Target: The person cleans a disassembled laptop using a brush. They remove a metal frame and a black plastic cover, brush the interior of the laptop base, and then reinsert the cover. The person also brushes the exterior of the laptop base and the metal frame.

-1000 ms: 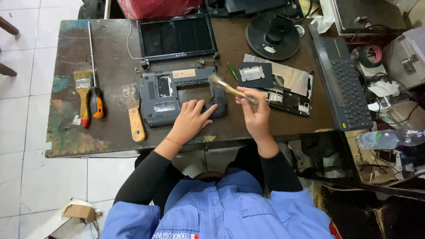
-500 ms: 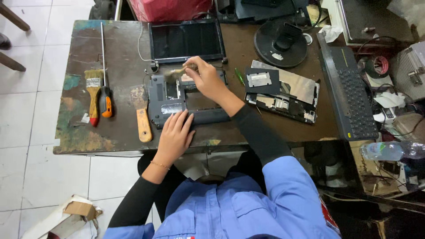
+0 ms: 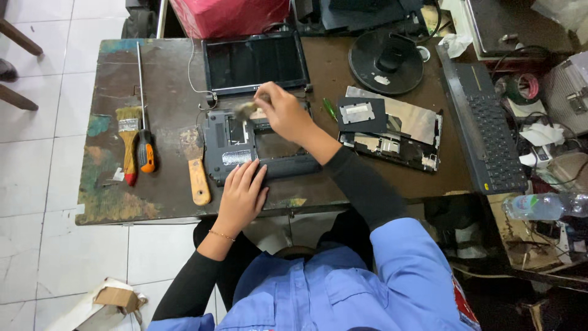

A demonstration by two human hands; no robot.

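The right hand is gripping a small brush, fingers curled shut around its handle, bristles blurring over the far left corner of the opened laptop base. The left hand is lying flat and open, pressing the base's near edge. The base is sitting mid-table, its shell showing bare inner compartments. Left of it are lying a wooden-handled scraper, a screwdriver and a paintbrush.
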